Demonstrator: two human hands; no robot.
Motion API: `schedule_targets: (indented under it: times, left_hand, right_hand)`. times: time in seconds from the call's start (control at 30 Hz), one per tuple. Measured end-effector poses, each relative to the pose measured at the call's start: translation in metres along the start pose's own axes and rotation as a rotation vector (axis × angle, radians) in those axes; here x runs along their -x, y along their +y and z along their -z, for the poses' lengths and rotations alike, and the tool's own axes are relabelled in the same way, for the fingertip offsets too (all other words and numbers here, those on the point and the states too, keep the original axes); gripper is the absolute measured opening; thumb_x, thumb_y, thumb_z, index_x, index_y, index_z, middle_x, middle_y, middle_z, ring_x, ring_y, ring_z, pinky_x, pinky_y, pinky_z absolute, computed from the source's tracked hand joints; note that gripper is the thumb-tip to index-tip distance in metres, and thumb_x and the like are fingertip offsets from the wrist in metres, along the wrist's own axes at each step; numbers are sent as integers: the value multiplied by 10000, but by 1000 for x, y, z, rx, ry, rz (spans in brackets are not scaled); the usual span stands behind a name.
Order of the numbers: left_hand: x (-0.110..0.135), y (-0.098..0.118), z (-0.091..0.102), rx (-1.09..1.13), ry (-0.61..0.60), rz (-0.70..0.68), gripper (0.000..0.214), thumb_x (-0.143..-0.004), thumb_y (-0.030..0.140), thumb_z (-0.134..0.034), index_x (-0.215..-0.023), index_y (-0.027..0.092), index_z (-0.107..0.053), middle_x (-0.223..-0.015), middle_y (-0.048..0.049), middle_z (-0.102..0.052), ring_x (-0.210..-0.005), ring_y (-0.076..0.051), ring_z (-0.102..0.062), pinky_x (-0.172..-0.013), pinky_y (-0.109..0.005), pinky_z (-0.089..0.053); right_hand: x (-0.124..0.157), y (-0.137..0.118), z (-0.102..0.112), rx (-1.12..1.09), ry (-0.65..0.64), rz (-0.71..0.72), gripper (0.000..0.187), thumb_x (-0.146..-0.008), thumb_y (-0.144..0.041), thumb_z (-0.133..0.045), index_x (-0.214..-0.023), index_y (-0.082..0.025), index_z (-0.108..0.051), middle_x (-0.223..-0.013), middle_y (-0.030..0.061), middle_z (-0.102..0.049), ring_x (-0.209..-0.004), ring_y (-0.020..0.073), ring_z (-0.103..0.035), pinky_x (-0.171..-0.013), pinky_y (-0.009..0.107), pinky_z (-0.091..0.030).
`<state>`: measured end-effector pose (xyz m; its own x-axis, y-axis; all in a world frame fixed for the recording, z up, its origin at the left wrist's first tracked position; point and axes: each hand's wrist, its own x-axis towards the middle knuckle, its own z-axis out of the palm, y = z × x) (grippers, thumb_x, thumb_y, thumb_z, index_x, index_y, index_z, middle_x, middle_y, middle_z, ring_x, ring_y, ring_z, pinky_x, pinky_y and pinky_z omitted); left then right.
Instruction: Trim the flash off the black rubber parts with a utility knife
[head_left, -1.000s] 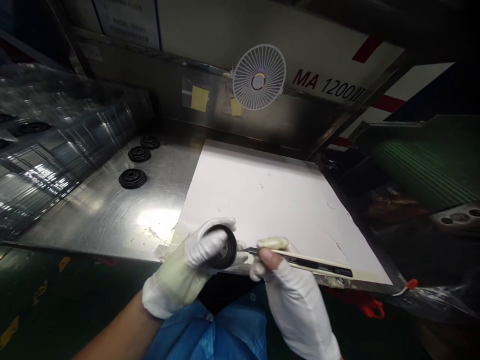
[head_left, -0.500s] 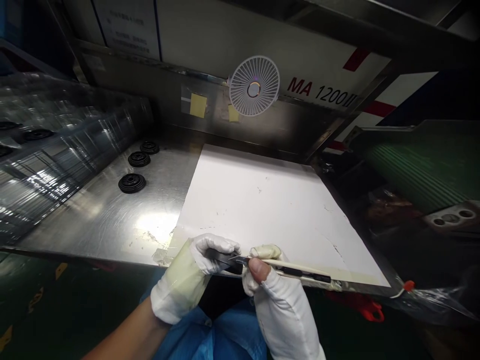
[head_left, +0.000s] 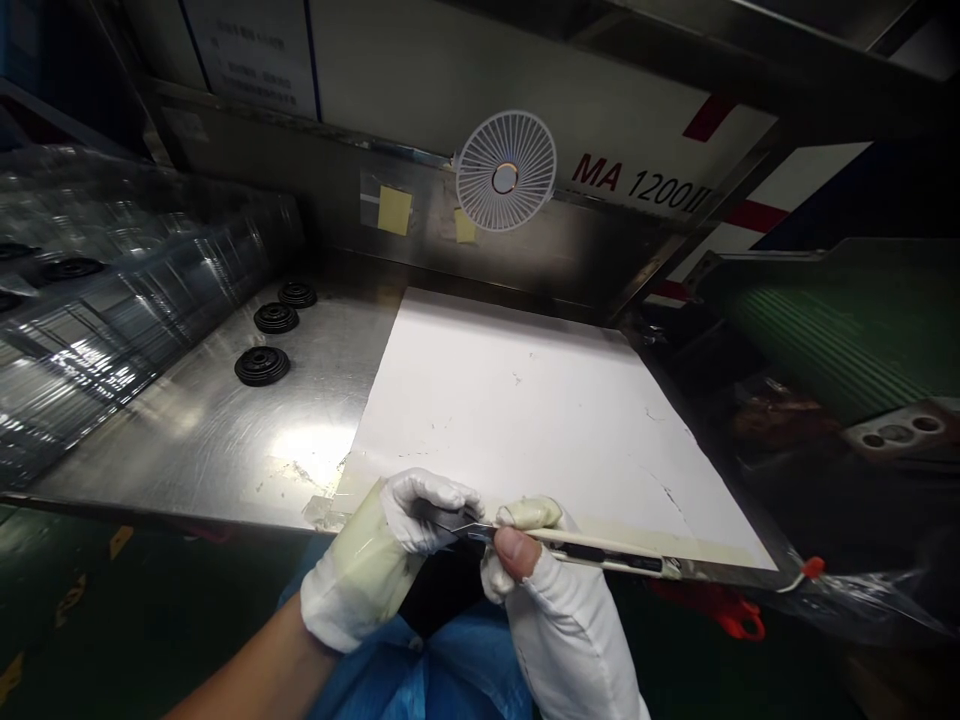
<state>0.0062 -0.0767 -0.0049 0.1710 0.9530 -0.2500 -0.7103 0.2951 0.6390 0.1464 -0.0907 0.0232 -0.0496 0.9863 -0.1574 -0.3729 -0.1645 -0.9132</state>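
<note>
My left hand [head_left: 367, 560], in a white glove with a yellowish palm, is closed around a small dark part [head_left: 442, 516] at the table's front edge. Most of that part is hidden by the fingers. My right hand [head_left: 562, 600], gloved with the thumb bare, grips a cream-bodied utility knife [head_left: 615, 558]. The knife points left, and its blade [head_left: 478, 531] meets the dark part or lies right beside it; I cannot tell whether it touches. Several black ridged round parts [head_left: 262, 366] stand on the metal table to the left.
A white sheet [head_left: 517, 420] is taped onto the metal table [head_left: 195, 440]. Clear plastic trays [head_left: 90, 330] are stacked at the left. A small white fan [head_left: 505, 170] is mounted at the back panel. Red-handled tools [head_left: 720, 610] hang below the front edge.
The knife's blade end has dipped slightly against the dark part, and my right hand has shifted a little left. My left hand stays nearly in place.
</note>
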Motion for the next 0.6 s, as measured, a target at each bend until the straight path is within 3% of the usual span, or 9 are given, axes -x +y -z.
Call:
schedule_targets:
  times: [0.07,0.2,0.3,0.47,0.6]
  left_hand:
    - [0,1,2,-57,-3,10,149,-634,202,-818,-747,169,-726,-802,-52,-723,-781,-179,-663,-757,-276,-521]
    - [-2,5,5,-215,-132,88,218,-600,158,-834,-789,166,-726,-856,-65,-730,-857,-214,-661,-855,-348,-497]
    - [-2,6,4,-187,-219,120,229,-595,187,-847,-785,164,-722,-850,-66,-729,-877,-228,-661,-884,-376,-486]
    - [0,7,3,-211,-240,177,206,-594,136,-834,-762,163,-719,-797,-55,-731,-820,-212,-673,-857,-351,-497]
    - [0,7,6,-230,-301,176,151,-677,140,-778,-814,163,-720,-806,-71,-734,-816,-223,-684,-815,-349,-517]
  right_hand:
    - [0,-2,3,-10,-31,-24,164,-809,-252,-710,-706,-188,-599,-582,-21,-533,-548,115,-484,-559,255,-415]
    - [-5,-7,11,-32,-107,-77,175,-850,-256,-655,-709,-174,-590,-587,-11,-527,-540,109,-471,-531,243,-395]
    - [-8,-11,14,-20,-160,-92,135,-844,-260,-655,-756,-175,-600,-563,-19,-524,-515,104,-460,-507,234,-374]
    - [-10,-14,13,59,-187,-141,206,-780,-324,-717,-709,-174,-594,-537,-10,-538,-497,116,-465,-507,252,-371]
    - [-10,-16,12,172,-181,-106,279,-771,-379,-715,-621,-186,-581,-534,1,-544,-516,137,-488,-538,286,-400]
